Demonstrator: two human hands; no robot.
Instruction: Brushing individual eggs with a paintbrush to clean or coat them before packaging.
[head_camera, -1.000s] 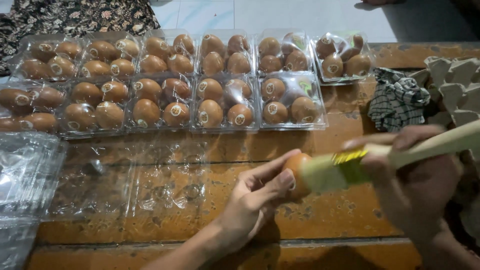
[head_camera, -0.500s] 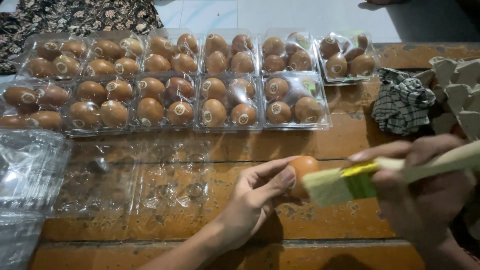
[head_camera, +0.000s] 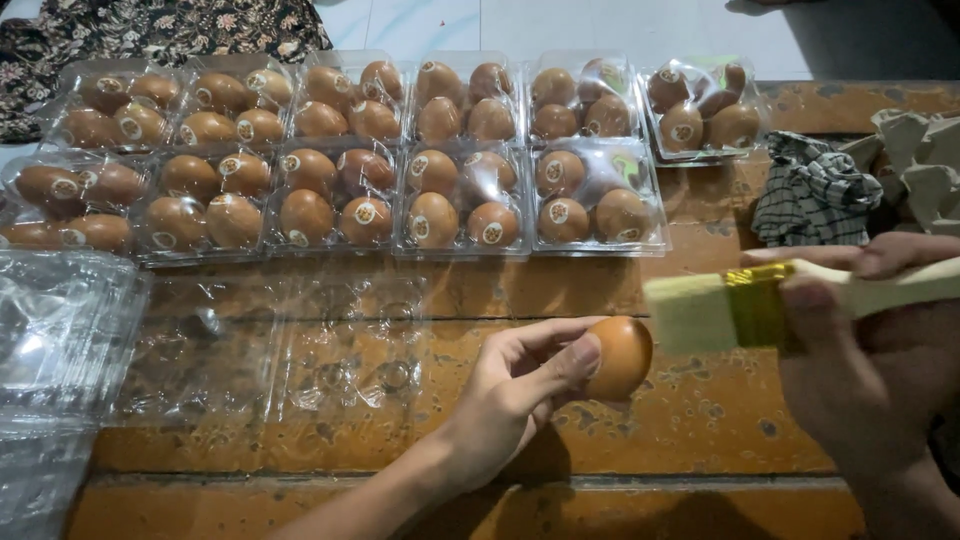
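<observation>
The left hand (head_camera: 505, 395) pinches a brown egg (head_camera: 620, 356) between thumb and fingertips. Just right of it, the right hand (head_camera: 860, 370) (its wrist cut off by the frame edge) is closed around a paintbrush (head_camera: 750, 305), bristles just above the egg. Left of the hands lie empty clear trays (head_camera: 290, 360), hard to make out against the wooden table (head_camera: 700, 420). Beyond them sit filled egg cartons (head_camera: 350, 160), with a checked cloth (head_camera: 815, 200) beyond the right hand.

Egg (head_camera: 620, 355): in left hand (head_camera: 510, 400), below brush (head_camera: 740, 305)
Brush: in right hand (head_camera: 860, 360)
Filled cartons (head_camera: 440, 200): beyond both hands
Empty cartons (head_camera: 60, 330): left of left hand
Cloth (head_camera: 815, 200): beyond right hand
</observation>
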